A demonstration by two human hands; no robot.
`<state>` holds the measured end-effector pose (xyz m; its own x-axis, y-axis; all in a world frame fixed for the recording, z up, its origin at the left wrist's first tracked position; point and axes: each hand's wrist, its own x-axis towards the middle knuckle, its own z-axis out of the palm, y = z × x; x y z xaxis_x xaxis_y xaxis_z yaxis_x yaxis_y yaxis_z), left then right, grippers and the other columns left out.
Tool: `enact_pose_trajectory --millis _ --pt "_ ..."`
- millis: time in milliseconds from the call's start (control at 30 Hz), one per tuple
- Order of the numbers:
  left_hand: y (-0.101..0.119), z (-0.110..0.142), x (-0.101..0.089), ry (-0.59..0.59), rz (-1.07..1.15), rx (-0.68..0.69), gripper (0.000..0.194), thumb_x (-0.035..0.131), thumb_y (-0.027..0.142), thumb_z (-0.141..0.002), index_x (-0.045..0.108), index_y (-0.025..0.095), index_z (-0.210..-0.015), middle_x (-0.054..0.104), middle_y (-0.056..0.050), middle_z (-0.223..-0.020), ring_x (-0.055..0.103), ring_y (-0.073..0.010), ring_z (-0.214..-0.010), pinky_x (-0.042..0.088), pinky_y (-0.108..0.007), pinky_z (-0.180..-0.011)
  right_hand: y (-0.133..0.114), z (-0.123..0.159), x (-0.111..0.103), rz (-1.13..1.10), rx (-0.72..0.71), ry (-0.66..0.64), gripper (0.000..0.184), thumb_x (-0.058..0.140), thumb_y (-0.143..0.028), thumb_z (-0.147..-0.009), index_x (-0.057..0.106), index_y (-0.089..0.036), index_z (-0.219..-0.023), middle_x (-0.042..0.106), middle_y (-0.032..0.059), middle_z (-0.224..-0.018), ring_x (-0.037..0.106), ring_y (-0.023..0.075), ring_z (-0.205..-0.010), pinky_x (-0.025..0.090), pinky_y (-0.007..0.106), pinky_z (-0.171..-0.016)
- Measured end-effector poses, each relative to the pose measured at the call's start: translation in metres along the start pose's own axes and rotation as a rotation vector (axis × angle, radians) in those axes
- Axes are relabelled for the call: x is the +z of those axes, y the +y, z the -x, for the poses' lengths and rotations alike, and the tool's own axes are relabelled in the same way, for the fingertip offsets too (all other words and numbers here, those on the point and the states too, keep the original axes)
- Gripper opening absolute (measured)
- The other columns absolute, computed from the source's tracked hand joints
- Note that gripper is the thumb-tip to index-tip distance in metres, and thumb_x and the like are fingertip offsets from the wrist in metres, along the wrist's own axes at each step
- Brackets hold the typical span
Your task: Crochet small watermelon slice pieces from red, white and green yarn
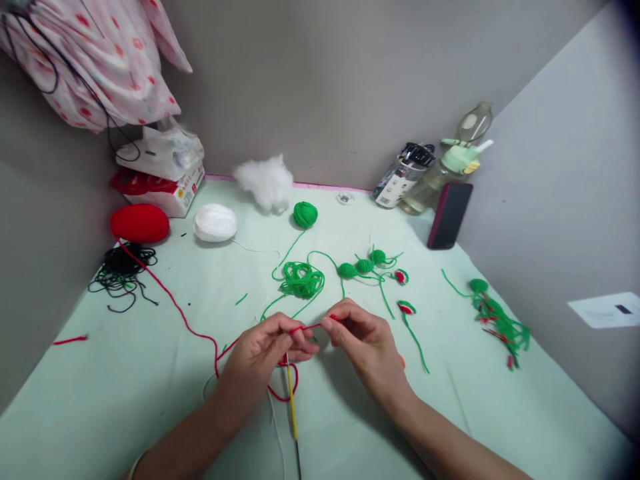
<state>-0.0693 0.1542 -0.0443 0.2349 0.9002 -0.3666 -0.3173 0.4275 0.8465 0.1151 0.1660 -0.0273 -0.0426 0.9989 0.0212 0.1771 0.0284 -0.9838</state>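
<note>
I should tension the thin red yarn strand gently and evenly, left hand and right hand each pinching it.

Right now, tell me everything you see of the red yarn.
The red yarn is mostly wound into a smooth oval ball at the back left of the pale green tabletop. One strand curves across to the left hand; a loose loop shows below, and a short straight length spans to the right hand. Both hands pinch it; part is hidden.
</note>
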Motion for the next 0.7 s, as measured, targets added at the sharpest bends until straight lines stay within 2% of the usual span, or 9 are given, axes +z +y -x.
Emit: enact_pose_trajectory --millis 67,100,167,233,333,433,533,700 --pt "0.001 0.001 0.001 -0.003 -0.065 0.005 0.017 0.082 0.036 -0.082 0.078 0.020 -0.081 0.082 -0.004 -0.090 0.079 -0.0222 -0.091 0.062 -0.034 -0.091 -0.001 0.002 0.000 0.023 -0.062 0.007 0.022 0.075 -0.027 -0.093 0.071 -0.021 -0.072 0.063 -0.0011 -0.069 0.059 0.0122 -0.062 0.048 0.024 -0.058" --pt "0.002 0.001 0.002 0.006 -0.092 -0.001 0.015 0.083 0.035 -0.081 0.080 0.020 -0.083 0.083 -0.004 -0.090 0.079 -0.0225 -0.094 0.061 -0.033 -0.093 -0.001 0.004 0.001 0.063 -0.141 0.010 0.019 0.074 -0.024 -0.094 0.071 -0.021 -0.075 0.065 -0.0007 -0.071 0.062 0.0128 -0.065 0.050 0.023 -0.060" --pt "0.004 0.002 0.002 0.029 -0.110 -0.035 0.016 0.083 0.034 -0.080 0.082 0.021 -0.089 0.084 -0.004 -0.094 0.077 -0.0223 -0.098 0.058 -0.031 -0.095 -0.001 0.010 0.001 0.214 -0.372 -0.019 0.014 0.069 -0.017 -0.098 0.074 -0.021 -0.086 0.072 0.0023 -0.079 0.067 0.0143 -0.072 0.054 0.024 -0.066" --pt "0.005 0.003 0.000 0.023 -0.074 -0.085 0.021 0.084 0.038 -0.081 0.082 0.021 -0.093 0.085 -0.004 -0.096 0.076 -0.0213 -0.099 0.056 -0.029 -0.093 0.000 0.016 0.002 0.416 -0.608 -0.089 0.016 0.063 -0.016 -0.103 0.075 -0.021 -0.095 0.075 0.0052 -0.086 0.068 0.0149 -0.076 0.055 0.025 -0.068" --pt "0.004 0.001 -0.003 -0.021 0.033 -0.159 0.030 0.089 0.042 -0.078 0.081 0.019 -0.097 0.084 -0.004 -0.093 0.074 -0.0194 -0.095 0.055 -0.027 -0.090 0.002 0.023 0.006 0.639 -0.796 -0.189 0.028 0.049 -0.019 -0.111 0.074 -0.019 -0.098 0.076 0.0050 -0.081 0.066 0.0147 -0.068 0.051 0.026 -0.063" --pt "0.004 0.000 -0.004 -0.023 0.059 -0.170 0.030 0.091 0.042 -0.075 0.077 0.018 -0.088 0.081 -0.002 -0.085 0.071 -0.0161 -0.085 0.053 -0.025 -0.083 0.004 0.023 0.008 0.683 -0.859 -0.200 0.027 0.046 -0.016 -0.111 0.072 -0.017 -0.101 0.078 0.0066 -0.085 0.068 0.0162 -0.069 0.052 0.028 -0.064" --pt "0.005 0.001 -0.002 0.012 -0.020 -0.123 0.028 0.087 0.041 -0.074 0.070 0.020 -0.077 0.074 0.002 -0.072 0.064 -0.0131 -0.071 0.050 -0.024 -0.072 0.004 0.019 0.006 0.650 -0.850 -0.164 0.021 0.052 -0.015 -0.108 0.073 -0.015 -0.108 0.079 0.0100 -0.093 0.071 0.0172 -0.076 0.056 0.027 -0.068" --pt "0.007 0.001 0.005 0.052 -0.116 -0.078 0.017 0.080 0.031 -0.068 0.067 0.021 -0.073 0.068 0.004 -0.070 0.060 -0.0145 -0.070 0.048 -0.026 -0.070 0.003 0.014 0.003 0.620 -0.835 -0.129 0.022 0.053 -0.012 -0.107 0.075 -0.013 -0.109 0.077 0.0123 -0.096 0.072 0.0173 -0.085 0.060 0.025 -0.076"
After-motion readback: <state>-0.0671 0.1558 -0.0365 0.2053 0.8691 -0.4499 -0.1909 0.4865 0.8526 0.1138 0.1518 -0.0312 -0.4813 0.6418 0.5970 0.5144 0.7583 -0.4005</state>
